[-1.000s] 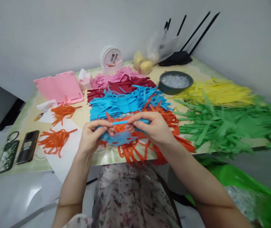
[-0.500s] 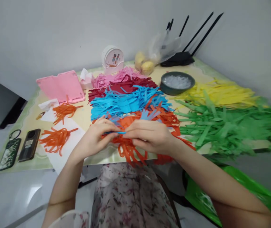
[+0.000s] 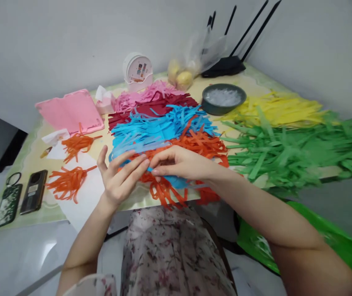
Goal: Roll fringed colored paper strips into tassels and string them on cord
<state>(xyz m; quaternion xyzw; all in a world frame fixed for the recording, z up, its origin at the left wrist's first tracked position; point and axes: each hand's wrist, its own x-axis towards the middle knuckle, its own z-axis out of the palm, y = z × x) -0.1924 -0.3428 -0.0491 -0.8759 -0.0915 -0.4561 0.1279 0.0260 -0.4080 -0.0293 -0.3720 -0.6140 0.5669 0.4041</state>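
My left hand (image 3: pixel 118 177) is open near the table's front edge, its fingers stretched out and its thumb apart, the fingertips meeting those of my right hand. My right hand (image 3: pixel 183 164) has its fingers pressed together on a small bundle of blue paper strips (image 3: pixel 176 181), which shows under the palm. Both hands hover over a pile of orange paper strips (image 3: pixel 202 144). Just behind it lies a larger pile of blue strips (image 3: pixel 163 126).
Green strips (image 3: pixel 286 154) and yellow strips (image 3: pixel 282 109) cover the right side. Dark red strips (image 3: pixel 159 107), pink strips (image 3: pixel 146 93) and a bowl (image 3: pixel 206 105) lie behind. Left: orange bundles (image 3: pixel 69 181), pink case (image 3: pixel 71 111), two phones (image 3: pixel 34 191).
My left hand has opened, its fingers now spread instead of pinching the blue strip. My right hand has stayed closed on the blue bundle, and the camera has shifted slightly.
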